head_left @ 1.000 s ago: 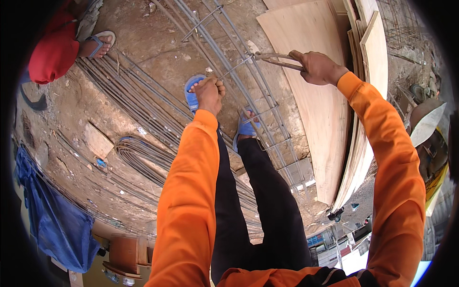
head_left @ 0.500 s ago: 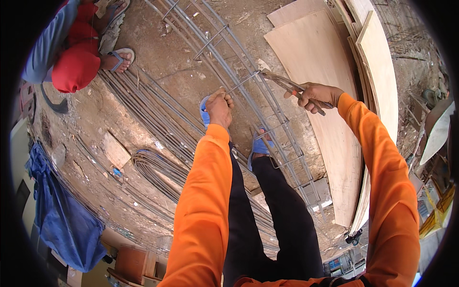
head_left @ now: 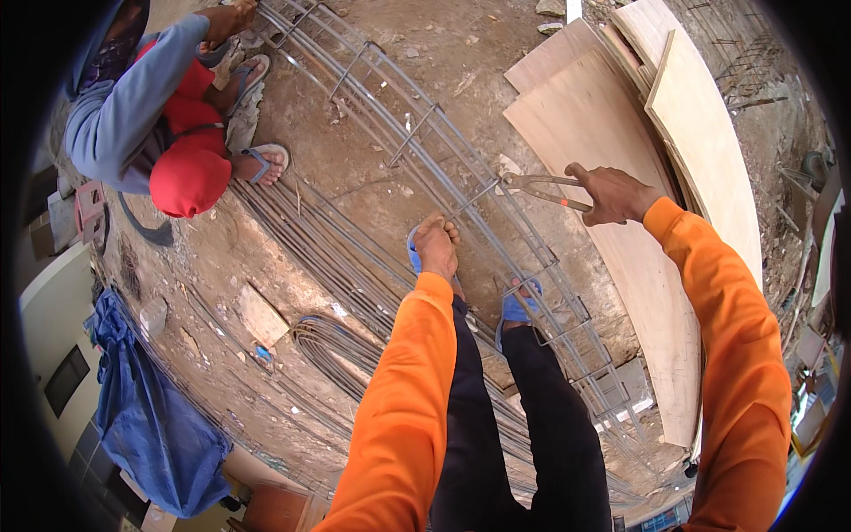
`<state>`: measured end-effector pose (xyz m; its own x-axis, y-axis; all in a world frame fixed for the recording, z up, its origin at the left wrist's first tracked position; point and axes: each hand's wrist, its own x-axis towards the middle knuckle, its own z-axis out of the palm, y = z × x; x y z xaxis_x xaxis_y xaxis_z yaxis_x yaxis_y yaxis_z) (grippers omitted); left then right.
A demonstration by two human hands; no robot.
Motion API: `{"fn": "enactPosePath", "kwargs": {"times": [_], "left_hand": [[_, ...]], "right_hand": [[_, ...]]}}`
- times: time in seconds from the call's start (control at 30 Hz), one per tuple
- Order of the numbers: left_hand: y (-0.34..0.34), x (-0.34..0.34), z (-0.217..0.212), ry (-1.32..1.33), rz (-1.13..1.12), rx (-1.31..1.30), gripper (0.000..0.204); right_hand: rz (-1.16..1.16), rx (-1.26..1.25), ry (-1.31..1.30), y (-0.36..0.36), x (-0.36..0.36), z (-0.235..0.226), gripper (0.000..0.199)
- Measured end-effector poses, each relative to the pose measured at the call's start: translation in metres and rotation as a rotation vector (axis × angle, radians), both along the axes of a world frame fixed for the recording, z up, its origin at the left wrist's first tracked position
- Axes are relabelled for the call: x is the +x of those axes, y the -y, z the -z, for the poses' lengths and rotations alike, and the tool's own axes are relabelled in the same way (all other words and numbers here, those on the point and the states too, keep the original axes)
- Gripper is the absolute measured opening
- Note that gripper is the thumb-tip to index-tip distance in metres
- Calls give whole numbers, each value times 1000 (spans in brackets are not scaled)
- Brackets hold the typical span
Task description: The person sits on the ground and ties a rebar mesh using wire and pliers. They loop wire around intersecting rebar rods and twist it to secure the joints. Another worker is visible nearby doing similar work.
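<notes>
A long rebar cage (head_left: pixel 461 191) of parallel steel bars and bent stirrups slants across the ground in front of me. My left hand (head_left: pixel 435 245) is closed at its near side, beside the end of one stirrup. What the fingers hold is hidden. My right hand (head_left: pixel 616 195) grips a pair of pincers (head_left: pixel 545 188) by the handles, which are spread apart. The pincers' jaws lie at the cage's far side bar, where that same stirrup meets it. My feet in blue sandals (head_left: pixel 519 304) stand under and beside the cage.
A co-worker in a red cap (head_left: pixel 189 182) crouches at the upper left, a hand at the cage's far end. Loose rebar (head_left: pixel 310 239) and a bent bundle (head_left: pixel 332 341) lie left of me. Plywood sheets (head_left: pixel 603 133) lie to the right. A blue tarp (head_left: pixel 146 408) hangs lower left.
The pincers' handles have spread apart, and my right hand has shifted its grip on them. My left hand stays closed by the stirrup. The whole view has shifted, bringing more of the co-worker into sight.
</notes>
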<state>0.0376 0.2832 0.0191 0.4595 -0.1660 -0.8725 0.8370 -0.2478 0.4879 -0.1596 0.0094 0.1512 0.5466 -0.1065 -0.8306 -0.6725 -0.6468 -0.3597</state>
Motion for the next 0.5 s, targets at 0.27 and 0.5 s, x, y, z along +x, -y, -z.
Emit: {"fn": "enactPosePath", "kwargs": {"times": [0.27,0.5], "left_hand": [[4,-6,2,6,-56,-3,19],[-1,-6,6,38,-63,-41,17]], "right_hand": [[-283,-585,263,-31,-21,31,54],[175,269,-35,-11,-8,22,75]]}}
